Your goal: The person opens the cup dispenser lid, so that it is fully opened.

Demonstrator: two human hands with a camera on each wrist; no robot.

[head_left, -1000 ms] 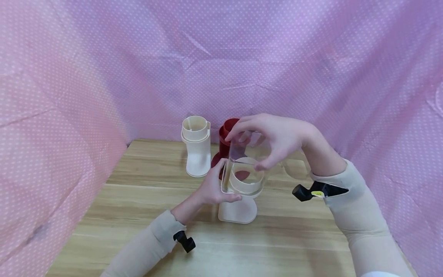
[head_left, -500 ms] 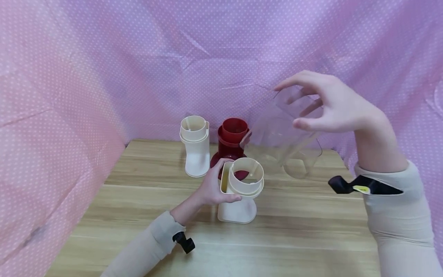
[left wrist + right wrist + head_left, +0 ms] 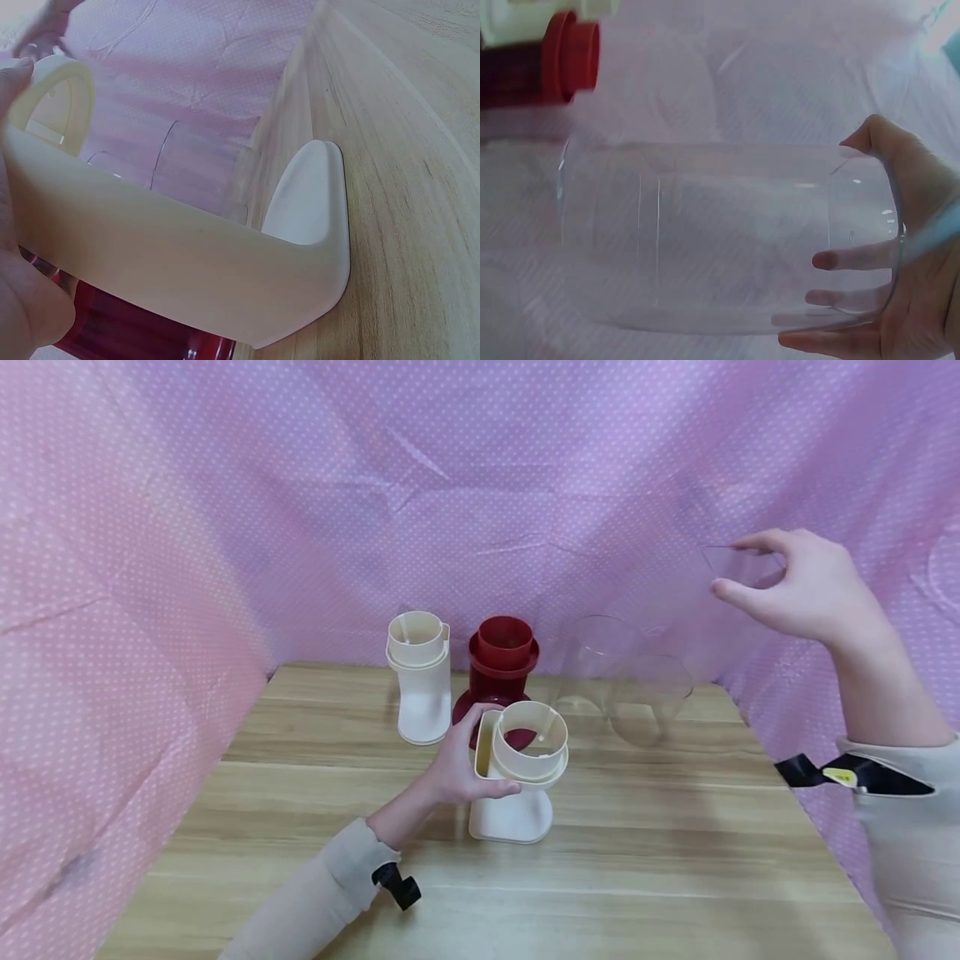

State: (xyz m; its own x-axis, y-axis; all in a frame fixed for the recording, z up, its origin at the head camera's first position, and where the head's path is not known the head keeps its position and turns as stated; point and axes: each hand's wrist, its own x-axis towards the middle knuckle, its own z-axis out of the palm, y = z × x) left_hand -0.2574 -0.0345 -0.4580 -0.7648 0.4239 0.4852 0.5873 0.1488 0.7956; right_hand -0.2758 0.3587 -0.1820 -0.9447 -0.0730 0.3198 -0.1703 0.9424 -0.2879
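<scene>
My left hand (image 3: 453, 768) grips a cream plastic stand (image 3: 513, 817) by the side of its top. Upright on the table, the stand has a round collar, a narrow slot beside it and a flat foot, which shows resting on the wood in the left wrist view. My right hand (image 3: 817, 585) is raised at the right and holds a clear, open-ended plastic container (image 3: 735, 232) by one end, thumb on one side and fingers on the other. In the head view that container is barely visible against the cloth.
Behind the gripped stand are a similar cream stand (image 3: 423, 702) and a dark red one (image 3: 504, 647). Two clear containers (image 3: 596, 647) stand to their right at the back of the wooden table (image 3: 360, 827). Pink dotted cloth (image 3: 480, 510) hangs around.
My right hand has lifted the clear container off the cream stand's top and carried it up and to the right. My left hand has stayed on the stand.
</scene>
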